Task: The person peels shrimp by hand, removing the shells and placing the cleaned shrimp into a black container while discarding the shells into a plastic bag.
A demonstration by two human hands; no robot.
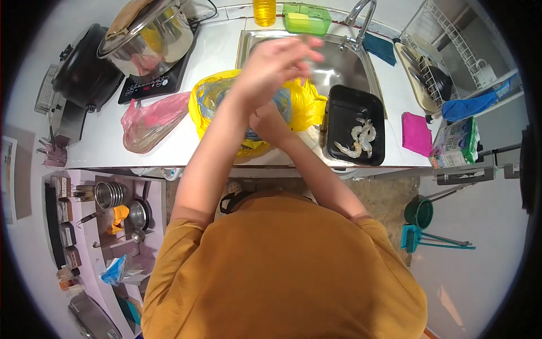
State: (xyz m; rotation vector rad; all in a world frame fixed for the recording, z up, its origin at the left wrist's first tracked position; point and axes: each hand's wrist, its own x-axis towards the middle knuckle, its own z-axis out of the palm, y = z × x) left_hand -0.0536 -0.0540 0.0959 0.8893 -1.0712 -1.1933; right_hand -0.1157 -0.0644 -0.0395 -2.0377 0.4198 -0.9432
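Note:
My left hand point(281, 61) is raised, blurred, over the near left part of the stainless steel sink point(334, 70). Whether its bent fingers pinch anything cannot be made out. Below its wrist, my right hand point(269, 123) is curled over a yellow plastic bag point(309, 106), partly covered by the left forearm. Bluish clear plastic point(207, 99) lines the bag's opening; its contents are mostly hidden. To the right of the bag, a black rectangular tray point(343, 110) holds several raw shrimp point(364, 137). A pink plastic bag point(154, 123) lies on the left of the white counter point(99, 146).
A lidded steel pot point(146, 46) stands on an induction cooker point(150, 84), beside a black cooker point(87, 68). Behind the sink are a yellow bottle point(264, 12), a green container point(307, 21) and a faucet point(364, 21). A magenta cloth point(416, 134) and dish rack point(436, 80) occupy the right.

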